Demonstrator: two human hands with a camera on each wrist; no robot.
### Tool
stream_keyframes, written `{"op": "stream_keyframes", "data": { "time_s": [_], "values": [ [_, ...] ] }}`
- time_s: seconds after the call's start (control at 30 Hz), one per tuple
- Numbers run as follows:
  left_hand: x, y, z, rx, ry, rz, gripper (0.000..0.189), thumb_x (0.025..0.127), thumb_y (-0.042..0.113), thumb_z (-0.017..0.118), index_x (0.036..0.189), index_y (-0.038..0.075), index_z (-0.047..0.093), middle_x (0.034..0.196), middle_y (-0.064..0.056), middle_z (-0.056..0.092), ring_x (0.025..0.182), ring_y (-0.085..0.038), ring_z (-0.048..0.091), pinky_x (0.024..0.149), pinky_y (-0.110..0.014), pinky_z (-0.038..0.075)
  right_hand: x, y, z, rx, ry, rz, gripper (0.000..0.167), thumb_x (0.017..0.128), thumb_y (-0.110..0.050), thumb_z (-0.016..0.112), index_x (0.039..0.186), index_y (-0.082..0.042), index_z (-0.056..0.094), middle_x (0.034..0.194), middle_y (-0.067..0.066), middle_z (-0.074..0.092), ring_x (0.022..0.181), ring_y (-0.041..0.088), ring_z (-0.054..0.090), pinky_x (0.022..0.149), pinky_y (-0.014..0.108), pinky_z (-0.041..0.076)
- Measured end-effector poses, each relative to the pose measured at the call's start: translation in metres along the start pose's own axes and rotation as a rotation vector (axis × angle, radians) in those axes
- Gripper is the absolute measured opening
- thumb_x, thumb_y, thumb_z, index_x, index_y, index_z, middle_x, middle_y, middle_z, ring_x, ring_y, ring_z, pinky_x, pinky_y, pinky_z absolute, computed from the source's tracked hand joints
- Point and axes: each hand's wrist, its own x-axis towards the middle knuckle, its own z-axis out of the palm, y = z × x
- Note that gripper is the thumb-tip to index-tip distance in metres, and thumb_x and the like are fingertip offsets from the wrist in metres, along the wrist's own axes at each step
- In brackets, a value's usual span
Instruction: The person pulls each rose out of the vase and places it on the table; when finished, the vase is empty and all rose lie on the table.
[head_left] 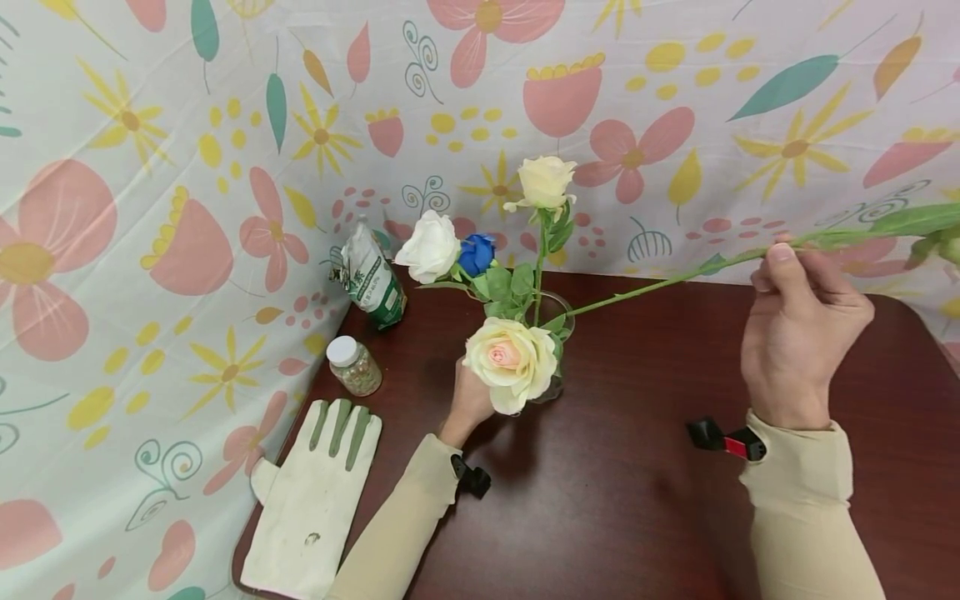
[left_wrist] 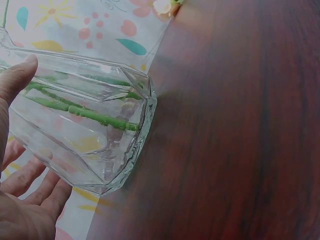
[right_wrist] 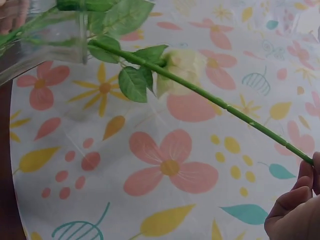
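Observation:
My left hand (head_left: 472, 396) grips a clear faceted glass vase (left_wrist: 85, 165), thumb on one side and fingers on the other. Cut green stems (left_wrist: 107, 120) show through the glass. From the vase rise a white rose (head_left: 431, 247), a blue rose (head_left: 477, 253), a cream rose (head_left: 546, 181) and a pale yellow rose (head_left: 510, 362) with a pinkish centre. My right hand (head_left: 802, 325) pinches a long green flower stem (right_wrist: 210, 95) between thumb and fingers. It slants down leftward to the vase mouth; I cannot tell whether its end is inside. Its pale bloom (head_left: 948, 247) is cut off at the frame's edge.
On the dark wooden table (head_left: 622, 517), a white and green bag (head_left: 375, 279) and a white-lidded jar (head_left: 356, 367) stand at the left. A pale work glove (head_left: 311, 500) lies nearer. A flower-print cloth (head_left: 300, 208) hangs behind and along the left side.

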Motion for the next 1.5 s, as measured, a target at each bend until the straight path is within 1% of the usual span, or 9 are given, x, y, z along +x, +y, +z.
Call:
{"op": "stream_keyframes", "data": {
  "time_s": [0.2,0.47,0.7,0.77,1.0,1.1,1.2,1.37,1.5],
  "values": [
    [-0.002,0.0,0.0,0.008,-0.001,-0.018,0.048,0.084,0.022,0.091,0.127,0.007,0.074,0.116,-0.012,0.081,0.11,-0.025,0.078,0.098,-0.038,0.065,0.007,-0.009,-0.006,-0.044,0.043,-0.032,0.013,0.087,0.028,0.07,0.075,0.023,0.068,0.072,0.019,0.067,0.062,0.025,0.053,0.058,0.028,0.048],
    [-0.003,0.0,0.001,0.012,0.005,-0.023,0.051,0.084,0.025,0.092,0.128,0.009,0.075,0.117,-0.009,0.082,0.111,-0.022,0.078,0.099,-0.036,0.065,0.014,-0.018,-0.018,-0.103,0.04,-0.063,0.003,0.087,0.028,0.07,0.085,0.025,0.072,0.079,0.023,0.072,0.064,0.025,0.056,0.06,0.028,0.048],
    [0.0,0.035,-0.01,-0.049,0.028,0.036,0.045,0.09,0.026,0.087,0.126,0.002,0.074,0.113,-0.015,0.081,0.106,-0.023,0.078,0.093,-0.037,0.066,0.024,-0.026,-0.034,-0.118,0.07,-0.023,0.002,0.085,0.03,0.07,0.085,0.028,0.07,0.071,0.022,0.069,0.059,0.027,0.057,0.06,0.031,0.054],
    [0.0,0.036,-0.01,-0.055,0.029,0.041,0.045,0.091,0.028,0.086,0.126,0.002,0.074,0.113,-0.016,0.081,0.106,-0.023,0.078,0.093,-0.037,0.066,0.028,-0.026,-0.041,-0.144,0.076,-0.023,0.003,0.085,0.03,0.071,0.084,0.028,0.069,0.067,0.021,0.067,0.057,0.027,0.056,0.058,0.029,0.053],
    [-0.003,-0.009,0.002,-0.045,-0.001,-0.032,0.051,0.085,0.03,0.092,0.129,0.011,0.074,0.117,-0.009,0.081,0.111,-0.019,0.078,0.099,-0.036,0.065,0.042,-0.03,-0.064,-0.232,0.087,-0.01,0.014,0.081,0.029,0.076,0.091,0.034,0.066,0.068,0.022,0.068,0.052,0.025,0.052,0.051,0.026,0.047],
    [-0.003,-0.011,0.002,-0.072,-0.013,-0.058,0.05,0.085,0.027,0.092,0.13,0.013,0.075,0.118,-0.008,0.081,0.112,-0.019,0.078,0.099,-0.036,0.065,0.047,-0.033,-0.074,-0.328,0.053,0.019,0.021,0.08,0.024,0.081,0.094,0.033,0.068,0.067,0.019,0.069,0.056,0.024,0.053,0.054,0.026,0.047],
    [-0.003,-0.009,0.002,-0.064,-0.001,-0.03,0.047,0.085,0.025,0.091,0.127,0.011,0.075,0.116,-0.009,0.081,0.109,-0.019,0.078,0.096,-0.033,0.065,0.052,-0.037,-0.084,-0.432,0.042,0.078,0.024,0.08,0.019,0.086,0.096,0.029,0.072,0.07,0.017,0.074,0.061,0.022,0.059,0.058,0.024,0.053],
    [-0.001,0.005,-0.001,-0.056,0.014,-0.021,0.046,0.085,0.023,0.091,0.125,0.007,0.075,0.114,-0.011,0.082,0.108,-0.018,0.078,0.096,-0.033,0.065,0.062,-0.044,-0.096,-0.66,0.069,0.211,0.022,0.08,0.009,0.091,0.098,0.015,0.08,0.074,0.007,0.078,0.067,0.015,0.064,0.061,0.018,0.055],
    [0.001,0.023,-0.008,-0.087,0.016,-0.024,0.044,0.088,0.023,0.089,0.125,0.005,0.075,0.113,-0.013,0.081,0.107,-0.019,0.078,0.096,-0.035,0.065,0.07,-0.05,-0.105,-0.905,0.019,0.299,0.014,0.085,-0.002,0.091,0.098,0.0,0.086,0.078,-0.007,0.079,0.075,0.008,0.065,0.062,0.013,0.052]
  ]
}}
